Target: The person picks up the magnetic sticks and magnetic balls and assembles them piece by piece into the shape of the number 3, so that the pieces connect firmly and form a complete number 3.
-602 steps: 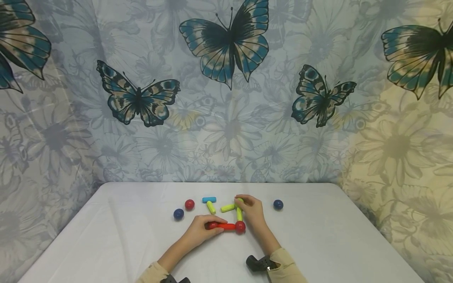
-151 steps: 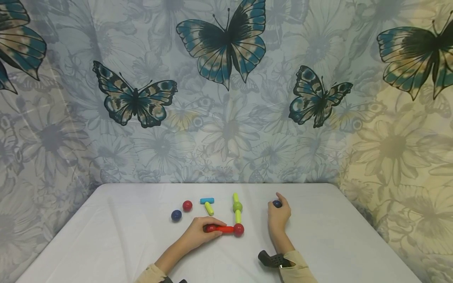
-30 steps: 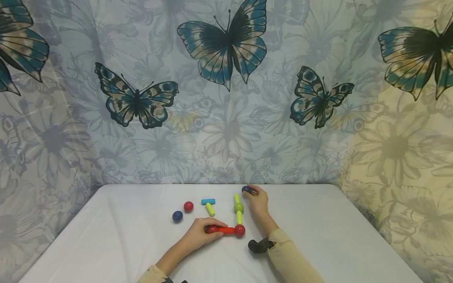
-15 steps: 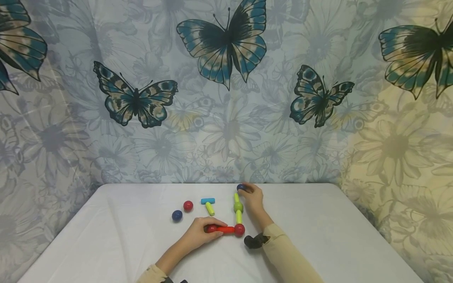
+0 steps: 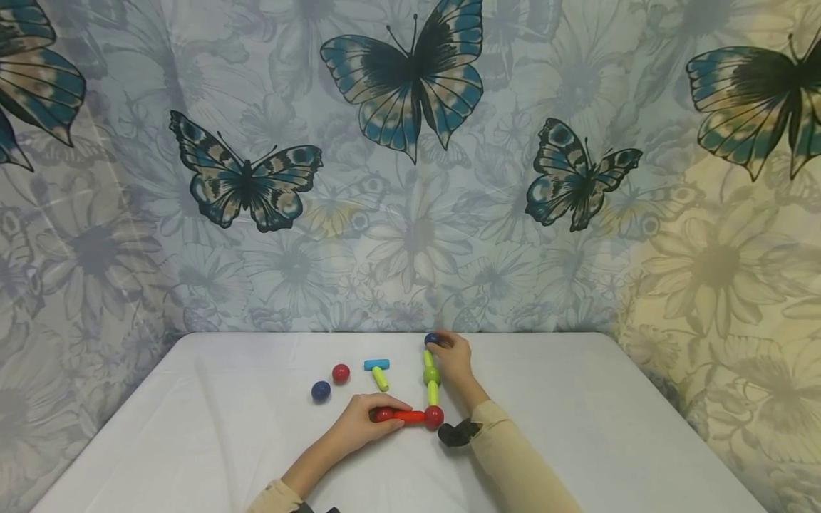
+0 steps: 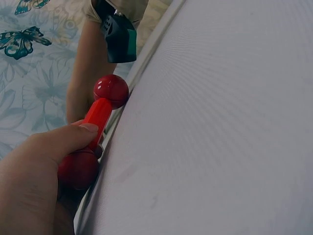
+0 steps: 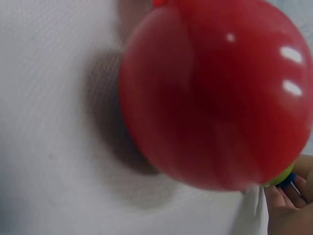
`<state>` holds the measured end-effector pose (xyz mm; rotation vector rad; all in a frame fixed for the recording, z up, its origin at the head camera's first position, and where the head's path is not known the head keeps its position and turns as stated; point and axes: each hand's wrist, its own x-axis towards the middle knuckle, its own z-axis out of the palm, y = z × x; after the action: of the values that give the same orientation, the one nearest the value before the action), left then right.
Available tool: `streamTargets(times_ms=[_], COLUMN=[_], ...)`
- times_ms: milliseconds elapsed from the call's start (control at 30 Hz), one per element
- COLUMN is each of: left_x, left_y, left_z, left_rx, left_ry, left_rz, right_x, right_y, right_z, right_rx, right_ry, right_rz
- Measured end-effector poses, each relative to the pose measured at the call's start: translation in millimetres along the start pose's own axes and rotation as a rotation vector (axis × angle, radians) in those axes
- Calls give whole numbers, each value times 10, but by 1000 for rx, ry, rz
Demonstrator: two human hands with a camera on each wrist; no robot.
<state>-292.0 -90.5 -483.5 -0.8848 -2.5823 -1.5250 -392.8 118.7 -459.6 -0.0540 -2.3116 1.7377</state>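
Observation:
My left hand (image 5: 367, 417) grips a red rod (image 5: 410, 416) and the red ball (image 6: 78, 169) at its left end. A second red ball (image 5: 434, 417) is on the rod's right end. From that ball a chain runs away from me: a yellow-green rod (image 5: 432, 393), a green ball (image 5: 432, 375) and another yellow-green rod (image 5: 427, 358). At the chain's far end my right hand (image 5: 455, 358) pinches a dark blue ball (image 5: 431, 340), right at the rod's tip. In the right wrist view the near red ball hides most of the chain.
Left of the chain lie a light blue rod (image 5: 376, 364) and a loose yellow-green rod (image 5: 380, 379). Further left are a loose red ball (image 5: 341, 373) and another dark blue ball (image 5: 321, 391). The white table (image 5: 256, 370) ends at a butterfly-patterned cloth backdrop (image 5: 410, 235).
My right hand has picked up the dark blue ball from the right and carried it left to the chain's far end. Earlier, a green ball and rod were joined there. My left hand stays put.

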Motion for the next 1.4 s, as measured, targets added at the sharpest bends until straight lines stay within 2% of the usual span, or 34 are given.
streamTargets(times_ms=[300, 533, 733, 933, 1167, 1400], left_x=[0, 4, 12, 11, 0, 0], left_y=[-6, 5, -25, -12, 3, 4], left_z=[3, 3, 20, 12, -1, -3], left_rx=[1, -3, -1, -3, -1, 3], left_ry=[2, 4, 7, 9, 9, 13], left_rz=[0, 8, 15, 16, 19, 12], right_x=[-9, 18, 31, 33, 18, -15], right_y=[1, -14, 13, 8, 12, 4], right_z=[35, 70, 68, 70, 75, 83], right_rx=[-22, -56, -109, -112, -93, -126], right_ry=[0, -38, -32, -37, -92, -135], right_rz=[-82, -38, -64, -91, -123, -103])
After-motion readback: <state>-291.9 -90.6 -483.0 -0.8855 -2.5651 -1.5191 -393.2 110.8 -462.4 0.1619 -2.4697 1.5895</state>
